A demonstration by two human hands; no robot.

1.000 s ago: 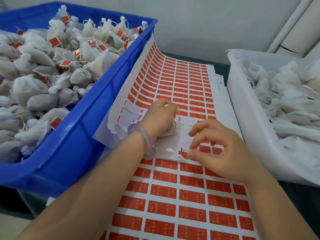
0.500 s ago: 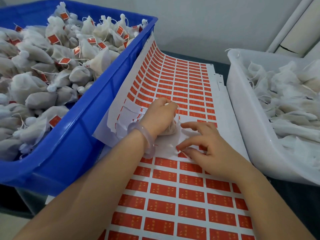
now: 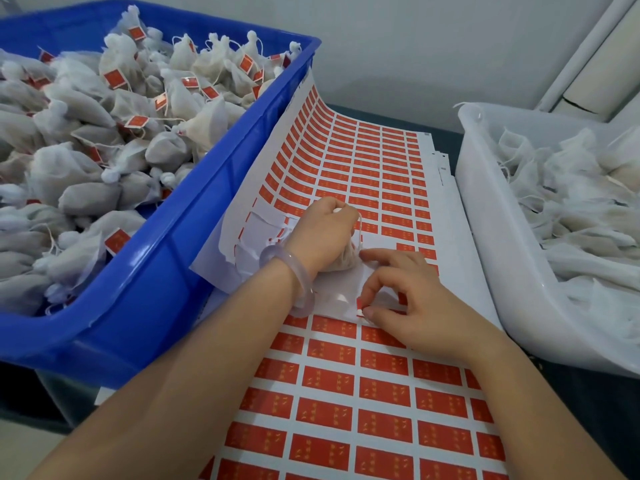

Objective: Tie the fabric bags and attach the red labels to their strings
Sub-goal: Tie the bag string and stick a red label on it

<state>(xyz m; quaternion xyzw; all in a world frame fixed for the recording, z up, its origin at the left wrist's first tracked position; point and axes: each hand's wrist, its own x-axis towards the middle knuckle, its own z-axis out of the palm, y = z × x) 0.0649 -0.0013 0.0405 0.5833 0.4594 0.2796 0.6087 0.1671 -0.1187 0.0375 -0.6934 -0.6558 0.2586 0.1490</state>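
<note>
The label sheet (image 3: 367,161) is a lane between walls: the blue crate (image 3: 166,258) stands against its curled-up left edge, and the white tub (image 3: 491,244) just beside its right edge. At mid-sheet the left hand (image 3: 323,233), gripping a fabric bag (image 3: 341,263), and the right hand (image 3: 422,313), pinching a red label (image 3: 359,303), bar the way; its far and near stretches lie open

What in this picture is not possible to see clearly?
The bag: head view, mostly under the left hand.
The label: head view, partly covered by fingers of the right hand.
Print on the sheet: head view, too small.
The white bin: head view, cut by right edge.
</note>
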